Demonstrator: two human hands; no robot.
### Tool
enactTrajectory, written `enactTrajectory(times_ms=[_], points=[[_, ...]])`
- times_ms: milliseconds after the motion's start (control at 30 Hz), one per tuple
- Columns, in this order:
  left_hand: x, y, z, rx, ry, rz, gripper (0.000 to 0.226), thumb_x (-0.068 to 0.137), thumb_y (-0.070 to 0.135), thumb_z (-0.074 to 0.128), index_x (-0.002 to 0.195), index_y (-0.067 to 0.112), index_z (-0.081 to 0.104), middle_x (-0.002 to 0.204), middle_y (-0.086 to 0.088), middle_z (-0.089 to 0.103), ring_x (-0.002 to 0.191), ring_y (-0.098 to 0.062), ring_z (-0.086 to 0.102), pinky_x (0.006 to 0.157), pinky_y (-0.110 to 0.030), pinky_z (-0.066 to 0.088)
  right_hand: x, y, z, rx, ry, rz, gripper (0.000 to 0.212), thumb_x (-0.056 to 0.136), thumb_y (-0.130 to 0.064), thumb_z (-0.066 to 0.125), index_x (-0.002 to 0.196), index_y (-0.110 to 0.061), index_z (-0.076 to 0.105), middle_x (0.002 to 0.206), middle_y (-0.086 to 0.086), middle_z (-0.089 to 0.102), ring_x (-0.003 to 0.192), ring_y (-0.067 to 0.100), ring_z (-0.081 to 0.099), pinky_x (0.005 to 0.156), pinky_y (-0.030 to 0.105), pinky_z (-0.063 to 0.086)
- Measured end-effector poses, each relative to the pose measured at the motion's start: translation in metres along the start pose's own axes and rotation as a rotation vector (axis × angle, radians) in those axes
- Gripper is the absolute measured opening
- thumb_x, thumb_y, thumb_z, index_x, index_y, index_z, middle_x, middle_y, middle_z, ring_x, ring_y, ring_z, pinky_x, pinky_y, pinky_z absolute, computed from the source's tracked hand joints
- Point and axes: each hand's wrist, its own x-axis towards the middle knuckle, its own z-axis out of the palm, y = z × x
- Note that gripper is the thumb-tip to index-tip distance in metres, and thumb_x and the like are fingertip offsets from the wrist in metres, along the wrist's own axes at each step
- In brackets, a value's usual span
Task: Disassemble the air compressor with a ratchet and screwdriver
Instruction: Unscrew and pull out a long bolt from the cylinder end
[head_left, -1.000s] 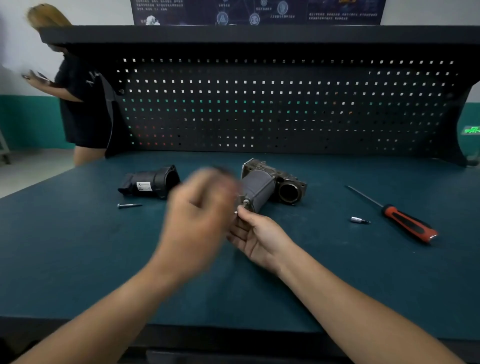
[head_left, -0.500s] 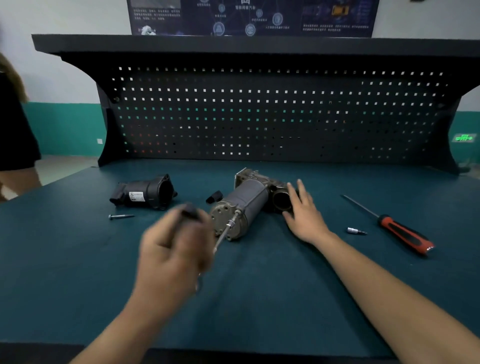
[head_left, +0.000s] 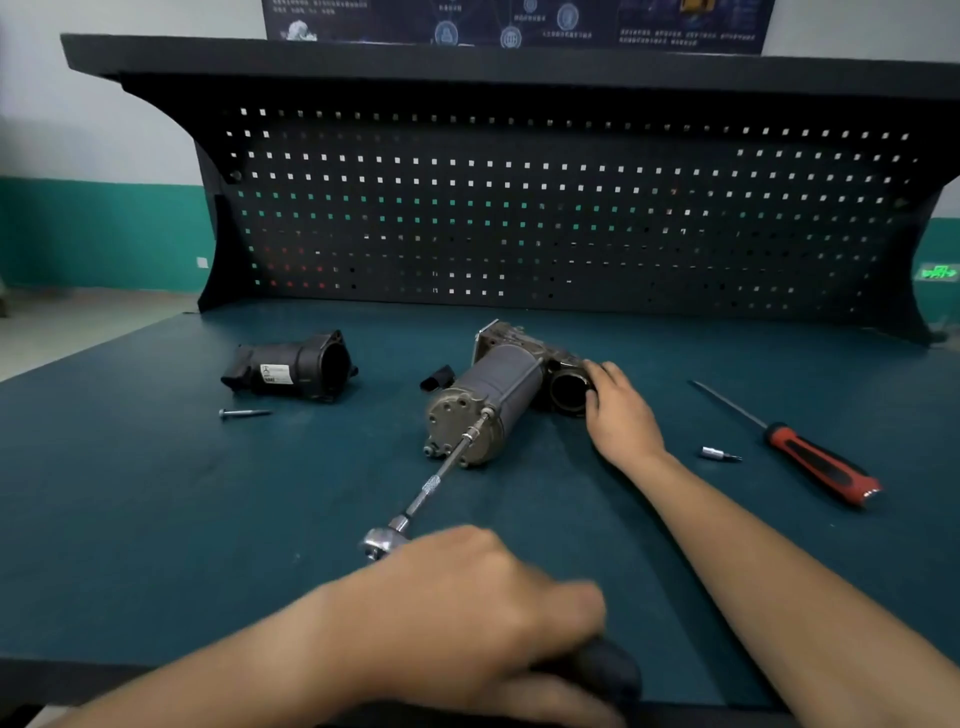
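1. The workbench has a dark teal top, and a black pegboard rises along its back edge.
2. The air compressor lies on its side near the middle of the bench. Its round end cap faces the person and its metal block end points toward the pegboard.
3. The left hand, blurred, sits near the front edge with its fingers curled round the dark handle of the ratchet.
4. The right hand rests on the compressor's right side, fingers stretched against the open round port and gripping nothing.
5. The ratchet's long extension runs up and to the right from its head, and its tip meets a fastener at the rim of the end cap.
6. A black housing with a white label lies well left of the compressor, open mouth facing right.
7. A screwdriver with a red-and-black handle lies at the right, shaft pointing back-left.
8. 1 bolt lies just in front of the housing.
9. 1 small bit lies between the right wrist and the screwdriver.
10. A small black plug sits just left of the compressor.
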Motion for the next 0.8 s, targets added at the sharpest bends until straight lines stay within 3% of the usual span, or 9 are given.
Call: enactTrajectory(times_ms=[33, 100, 200, 267, 433, 533, 633, 733, 800], points=[[0.001, 0.000, 0.002, 0.004, -0.112, 0.002, 0.026, 0.087, 0.046, 0.050, 0.083, 0.022, 0.043, 0.068, 0.000, 0.062, 0.056, -0.016, 0.058, 0.046, -0.020, 0.030, 0.000, 0.000, 0.001, -0.006, -0.002, -0.001, 0.044, 0.098, -0.012, 0.035, 0.142, -0.009, 0.033, 0.143, 0.006, 0.035, 0.119, 0.029, 0.046, 0.092, 0.034, 0.040], [0.005, -0.001, -0.004, -0.182, -0.008, -0.091, 0.021, 0.084, 0.042, 0.055, 0.084, 0.022, 0.051, 0.070, 0.002, 0.062, 0.057, -0.007, 0.056, 0.050, -0.014, 0.033, -0.001, 0.001, 0.002, -0.012, -0.005, 0.010, 0.045, 0.098, -0.012, 0.035, 0.143, -0.010, 0.032, 0.145, 0.006, 0.031, 0.121, 0.029, 0.045, 0.092, 0.033, 0.040], [0.011, -0.006, -0.021, -0.570, 0.709, -0.419, 0.011, 0.076, 0.038, 0.055, 0.069, 0.030, 0.058, 0.052, 0.009, 0.047, 0.042, 0.004, 0.036, 0.043, -0.007, 0.031, -0.002, -0.001, 0.003, -0.021, -0.003, 0.030, 0.046, 0.098, -0.013, 0.036, 0.143, -0.012, 0.030, 0.148, 0.006, 0.028, 0.120, 0.030, 0.046, 0.090, 0.034, 0.041], [0.010, -0.018, -0.029, -1.028, 1.180, -0.657, 0.037, 0.085, 0.050, 0.050, 0.058, 0.024, 0.053, 0.040, 0.011, 0.035, 0.032, 0.000, 0.027, 0.034, -0.009, 0.023, -0.002, -0.001, 0.003, -0.020, 0.001, 0.029, 0.047, 0.097, -0.015, 0.037, 0.143, -0.012, 0.030, 0.148, 0.005, 0.028, 0.118, 0.030, 0.048, 0.087, 0.035, 0.042], [-0.026, -0.049, -0.026, -1.575, 1.817, -0.953, 0.059, 0.094, 0.053, 0.037, 0.046, 0.018, 0.040, 0.038, 0.009, 0.021, 0.029, -0.007, 0.020, 0.032, -0.014, 0.018, -0.003, -0.007, 0.000, -0.011, -0.095, 0.078, 0.062, 0.093, -0.036, 0.046, 0.146, -0.015, 0.021, 0.154, 0.004, 0.014, 0.129, 0.030, 0.039, 0.095, 0.038, 0.039], [-0.026, -0.048, -0.023, -1.554, 1.779, -0.949, 0.053, 0.094, 0.053, 0.037, 0.054, 0.019, 0.041, 0.039, 0.009, 0.021, 0.029, -0.007, 0.020, 0.031, -0.014, 0.018, -0.010, -0.013, -0.002, 0.059, -0.215, 0.103, 0.082, 0.088, -0.057, 0.045, 0.149, -0.020, 0.005, 0.156, 0.002, -0.013, 0.144, 0.027, 0.005, 0.114, 0.047, 0.018], [-0.010, -0.036, -0.022, -1.304, 1.550, -0.835, 0.046, 0.094, 0.054, 0.034, 0.061, 0.022, 0.040, 0.039, 0.011, 0.022, 0.030, -0.003, 0.017, 0.030, -0.015, 0.018, -0.028, -0.029, 0.000, 0.145, -0.251, -0.025, 0.104, 0.074, -0.075, 0.045, 0.148, -0.025, -0.010, 0.152, -0.005, -0.028, 0.141, 0.017, -0.020, 0.114, 0.048, -0.003], [0.004, -0.014, -0.022, -0.905, 1.095, -0.599, 0.030, 0.083, 0.043, 0.044, 0.058, 0.027, 0.051, 0.040, 0.011, 0.034, 0.035, 0.001, 0.028, 0.039, -0.012, 0.026, -0.035, -0.052, 0.007, 0.148, -0.274, -0.156, 0.131, 0.048, -0.090, 0.043, 0.144, -0.029, -0.020, 0.149, -0.010, -0.033, 0.133, 0.006, -0.032, 0.109, 0.042, -0.013], [0.006, -0.003, -0.015, -0.422, 0.576, -0.326, 0.007, 0.075, 0.032, 0.048, 0.069, 0.033, 0.052, 0.055, 0.009, 0.048, 0.048, 0.009, 0.041, 0.049, -0.010, 0.036, -0.032, -0.063, 0.013, 0.134, -0.305, -0.173, 0.132, 0.046, -0.084, 0.051, 0.145, -0.030, -0.019, 0.151, -0.008, -0.030, 0.137, 0.012, -0.029, 0.111, 0.049, -0.010]])
